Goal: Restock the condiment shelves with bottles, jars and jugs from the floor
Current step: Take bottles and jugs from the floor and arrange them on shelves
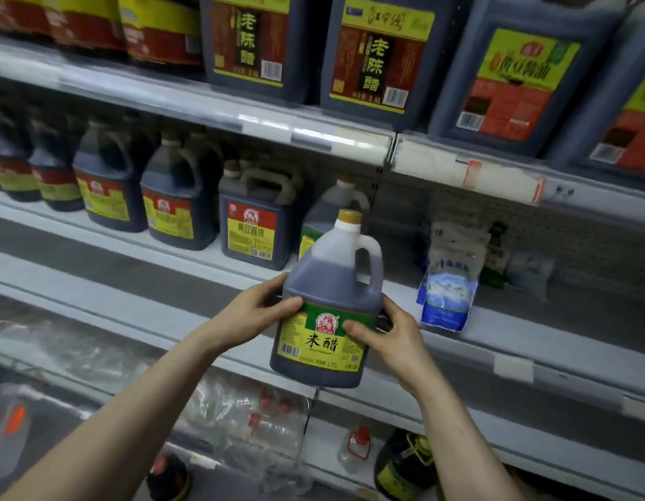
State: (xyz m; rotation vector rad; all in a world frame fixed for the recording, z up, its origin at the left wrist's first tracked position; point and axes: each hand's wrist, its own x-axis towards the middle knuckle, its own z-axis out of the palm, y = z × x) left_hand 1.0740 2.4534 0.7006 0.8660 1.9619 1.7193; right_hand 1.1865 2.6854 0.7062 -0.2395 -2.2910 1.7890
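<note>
I hold a dark rice-vinegar jug [331, 283] upright in front of the middle shelf [476, 341]. It has a yellow cap and a green and yellow label. My left hand [255, 312] grips its left side, thumb on the label. My right hand [386, 330] grips its right side, thumb across the label too. Just behind the jug stands a similar green-labelled jug [328, 207] on that shelf, with a soy-sauce jug [254, 226] to its left.
A row of dark jugs [111, 189] fills the middle shelf's left part. Large jugs [378, 56] line the top shelf. A blue and white bag [447, 283] leans on the shelf at right. Clear bottles [248, 410] and small bottles [404, 461] sit on lower shelves.
</note>
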